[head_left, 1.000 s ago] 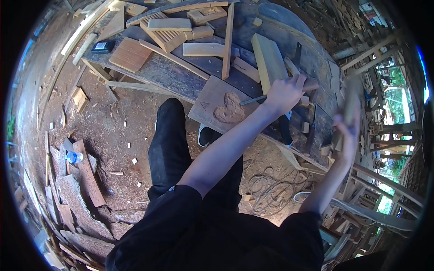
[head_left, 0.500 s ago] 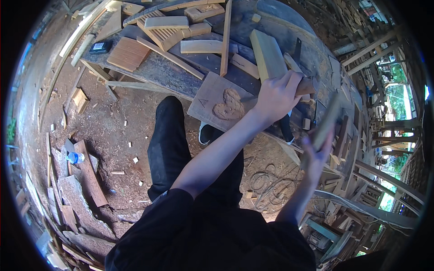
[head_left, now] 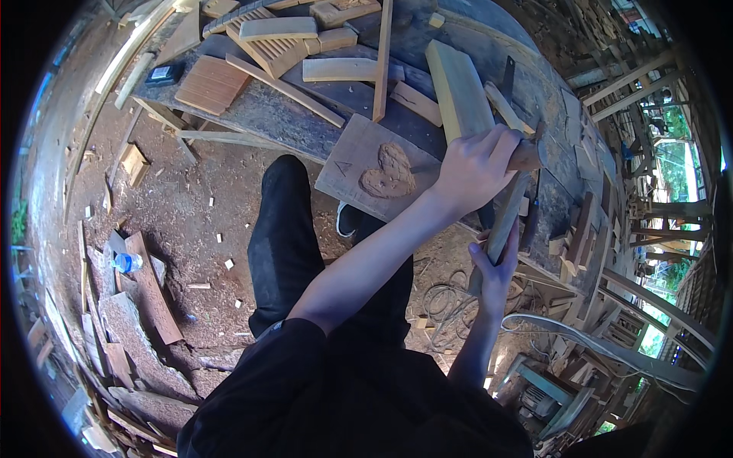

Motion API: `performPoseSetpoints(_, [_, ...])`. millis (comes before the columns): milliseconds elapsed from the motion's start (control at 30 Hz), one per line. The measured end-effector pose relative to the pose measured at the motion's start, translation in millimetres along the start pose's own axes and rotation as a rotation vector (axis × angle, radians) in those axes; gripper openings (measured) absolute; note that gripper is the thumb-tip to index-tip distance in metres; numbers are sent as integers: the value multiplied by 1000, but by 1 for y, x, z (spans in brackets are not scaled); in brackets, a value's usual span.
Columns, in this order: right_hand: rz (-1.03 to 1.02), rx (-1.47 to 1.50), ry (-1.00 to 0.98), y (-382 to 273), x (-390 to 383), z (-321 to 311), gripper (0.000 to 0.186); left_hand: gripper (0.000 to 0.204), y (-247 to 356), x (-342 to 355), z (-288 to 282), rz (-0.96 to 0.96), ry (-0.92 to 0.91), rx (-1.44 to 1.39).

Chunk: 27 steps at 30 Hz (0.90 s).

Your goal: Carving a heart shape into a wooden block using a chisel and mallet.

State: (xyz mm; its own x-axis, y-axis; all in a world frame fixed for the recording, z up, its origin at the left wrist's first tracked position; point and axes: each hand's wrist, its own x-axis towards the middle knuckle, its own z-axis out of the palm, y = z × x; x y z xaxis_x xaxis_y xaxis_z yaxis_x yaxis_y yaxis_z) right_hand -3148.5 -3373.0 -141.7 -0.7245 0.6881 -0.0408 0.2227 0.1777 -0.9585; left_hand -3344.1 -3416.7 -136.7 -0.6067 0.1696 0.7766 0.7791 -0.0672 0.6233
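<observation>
My left hand (head_left: 475, 169) reaches across the bench and is closed around a short, brown, rounded wooden piece (head_left: 525, 156), whose thin dark end sticks out to the right. Below it, my right hand (head_left: 498, 267) grips a long grey-brown bar (head_left: 505, 217) tilted upward. The bar's upper end comes up by the brown piece; whether they touch I cannot tell. To the left of my left hand lies a wooden board (head_left: 343, 183) with a heart-shaped carving (head_left: 389, 174) in it, jutting over the bench's near edge. A thick pale wooden block (head_left: 458, 88) stands just beyond my left hand.
The dark workbench (head_left: 267, 122) carries several wood offcuts, a ridged reddish block (head_left: 212, 85), a slatted wooden piece (head_left: 267, 49) and a small black box (head_left: 166, 74). Coiled cable (head_left: 450, 301), scrap planks (head_left: 153, 290) and a plastic bottle (head_left: 127, 262) lie on the floor.
My right hand has brought the bar leftward and in under the left hand's brown piece. My left hand keeps its hold, shifted slightly right. The view has tilted a little.
</observation>
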Motion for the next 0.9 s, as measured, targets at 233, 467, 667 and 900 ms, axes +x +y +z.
performPoseSetpoints(233, [-357,-88,220,-46,28,-86,53,42,-7,1,9,4,-14,28])
performPoseSetpoints(467, [-798,-458,308,-92,83,-105,72,37,-11,-5,37,8,-107,67])
performPoseSetpoints(667, [-459,425,467,-93,96,-84,33,34,-14,-9,49,-11,-161,125])
performPoseSetpoints(900, [-283,507,272,-94,117,-108,35,31,-23,-12,60,-20,-252,168])
